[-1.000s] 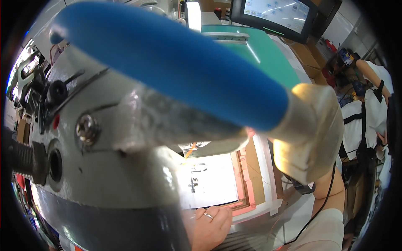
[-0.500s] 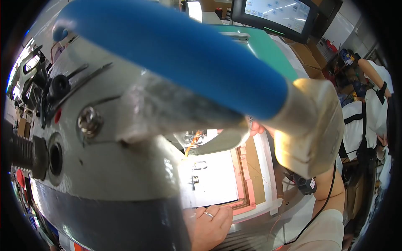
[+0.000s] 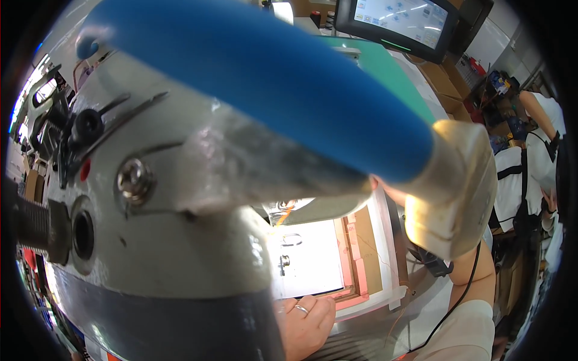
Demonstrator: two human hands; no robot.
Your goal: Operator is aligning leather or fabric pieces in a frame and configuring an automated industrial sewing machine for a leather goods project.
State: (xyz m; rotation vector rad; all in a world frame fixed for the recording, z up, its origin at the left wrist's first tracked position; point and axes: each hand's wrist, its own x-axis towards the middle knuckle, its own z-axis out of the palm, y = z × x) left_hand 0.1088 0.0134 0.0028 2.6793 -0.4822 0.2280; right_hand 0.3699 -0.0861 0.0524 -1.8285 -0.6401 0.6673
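Observation:
Beside the near edge of a white sheet (image 3: 316,256) lies my left hand (image 3: 310,328), a ring on one finger. Its fingers rest together along the edge of a pink-lined frame (image 3: 352,295), and I see nothing held in them. The machine head partly covers this hand. From the lower right my right forearm (image 3: 466,271) reaches up behind a lit whitish lamp housing (image 3: 451,192). Only a sliver of my right hand (image 3: 388,189) shows beside the machine head; its fingers are hidden. A metal foot (image 3: 292,207) with orange thread sits above the sheet.
A grey machine head (image 3: 198,253) with a thick blue bar (image 3: 259,84) fills the left and middle, close up. Behind stand a green surface (image 3: 397,78) and a monitor (image 3: 400,24). A black cable (image 3: 457,307) crosses my right arm. Another person (image 3: 530,174) is at the right.
The machine head, blue bar and lamp housing have shifted slightly right and down in view. Less of my right hand's fingers shows now. My left hand stays by the frame's edge.

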